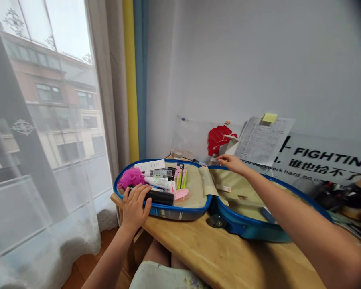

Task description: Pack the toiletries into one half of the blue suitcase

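A blue-rimmed suitcase [195,208] lies spread apart on a wooden table. My left hand [135,204] is at the front left rim, its fingers and thumb around the left end of a black cylindrical case [161,196]. Close by in that half are a pink bath puff [132,177], a white tube [159,183], a white box [150,165], pink-and-green packs [181,176] and a pink item [181,194]. My right hand [231,163] reaches over the other half, fingers apart, beside a small clear bottle [213,159] behind the suitcase. I cannot see it gripping the bottle.
The right suitcase half holds a small white-and-orange item [223,188] and a blue item [267,214]. Papers [258,140] and a red decoration [221,138] stand by the wall. Clutter [345,196] lies at right. A sheer curtain [48,160] hangs at left above the wooden table [198,245].
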`<state>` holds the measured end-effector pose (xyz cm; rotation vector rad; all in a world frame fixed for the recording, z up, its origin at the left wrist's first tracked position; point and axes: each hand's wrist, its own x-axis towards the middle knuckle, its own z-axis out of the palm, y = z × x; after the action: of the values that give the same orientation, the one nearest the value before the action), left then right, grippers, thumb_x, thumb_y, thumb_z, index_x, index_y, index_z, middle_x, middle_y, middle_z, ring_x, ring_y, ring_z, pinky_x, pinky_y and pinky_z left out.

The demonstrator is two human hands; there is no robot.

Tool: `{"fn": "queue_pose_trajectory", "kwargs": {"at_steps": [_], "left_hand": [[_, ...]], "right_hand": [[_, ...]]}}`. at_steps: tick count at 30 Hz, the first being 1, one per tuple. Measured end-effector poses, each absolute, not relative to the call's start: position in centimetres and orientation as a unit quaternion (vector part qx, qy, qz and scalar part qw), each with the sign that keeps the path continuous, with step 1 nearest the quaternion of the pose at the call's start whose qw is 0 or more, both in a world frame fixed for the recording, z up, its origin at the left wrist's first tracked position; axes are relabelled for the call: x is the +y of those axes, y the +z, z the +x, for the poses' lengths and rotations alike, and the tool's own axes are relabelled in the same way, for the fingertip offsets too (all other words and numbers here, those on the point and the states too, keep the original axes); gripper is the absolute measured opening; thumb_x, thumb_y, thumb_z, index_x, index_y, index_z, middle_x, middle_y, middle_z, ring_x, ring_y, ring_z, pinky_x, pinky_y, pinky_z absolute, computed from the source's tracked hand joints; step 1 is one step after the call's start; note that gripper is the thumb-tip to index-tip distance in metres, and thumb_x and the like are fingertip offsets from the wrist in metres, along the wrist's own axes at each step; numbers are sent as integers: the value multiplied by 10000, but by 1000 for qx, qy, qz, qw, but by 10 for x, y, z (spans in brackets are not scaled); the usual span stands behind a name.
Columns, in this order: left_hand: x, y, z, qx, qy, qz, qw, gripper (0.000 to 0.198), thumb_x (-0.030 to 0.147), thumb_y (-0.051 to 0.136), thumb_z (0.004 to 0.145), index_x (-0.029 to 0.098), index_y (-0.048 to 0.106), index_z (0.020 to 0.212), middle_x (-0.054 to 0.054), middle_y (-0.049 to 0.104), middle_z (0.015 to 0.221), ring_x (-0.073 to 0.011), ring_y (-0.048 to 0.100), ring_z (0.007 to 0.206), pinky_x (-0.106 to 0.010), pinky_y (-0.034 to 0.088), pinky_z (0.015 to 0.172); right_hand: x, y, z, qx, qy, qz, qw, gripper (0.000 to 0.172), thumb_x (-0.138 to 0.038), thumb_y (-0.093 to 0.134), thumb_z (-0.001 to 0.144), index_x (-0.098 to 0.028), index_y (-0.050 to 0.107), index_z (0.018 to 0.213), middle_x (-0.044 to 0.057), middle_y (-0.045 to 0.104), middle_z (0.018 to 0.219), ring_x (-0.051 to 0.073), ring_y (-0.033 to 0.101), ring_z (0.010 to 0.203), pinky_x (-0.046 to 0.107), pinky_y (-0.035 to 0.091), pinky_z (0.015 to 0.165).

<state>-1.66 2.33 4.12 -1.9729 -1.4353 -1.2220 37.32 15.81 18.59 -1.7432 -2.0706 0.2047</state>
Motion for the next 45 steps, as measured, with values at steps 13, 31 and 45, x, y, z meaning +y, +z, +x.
{"fn": "queue_pose_trajectory", "kwargs": {"at_steps": [13, 31, 45], "left_hand": [[22, 42, -17, -529, -426, -706, 202, 327, 305, 382, 884, 230, 564, 1146, -46, 640, 1160, -223, 514, 1155, -440, 188, 1089], [22, 42, -16, -530, -435, -702, 191, 320, 312, 378, 895, 236, 558, 1149, -42, 637, 1170, -229, 508, 1162, -451, 173, 1093], [20, 44, -14, -524, -440, -703, 191, 321, 296, 377, 896, 229, 566, 1148, -39, 648, 1149, -222, 506, 1162, -434, 169, 1090]], "right_hand": [[143, 98, 406, -771, -1, -630, -95, 299, -138, 604, 709, -119, 666, 1001, 153, 671, 1000, 247, 629, 884, 298, 436, 740], [137, 171, 280, -913, -85, -396, 54, 298, -154, 466, 851, -190, 606, 1112, 98, 565, 1133, 200, 577, 928, 277, 419, 790], [168, 144, 242, -927, -34, -369, 53, 533, -73, 543, 760, -169, 514, 1284, 121, 548, 1289, 217, 569, 1094, 312, 443, 923]]}}
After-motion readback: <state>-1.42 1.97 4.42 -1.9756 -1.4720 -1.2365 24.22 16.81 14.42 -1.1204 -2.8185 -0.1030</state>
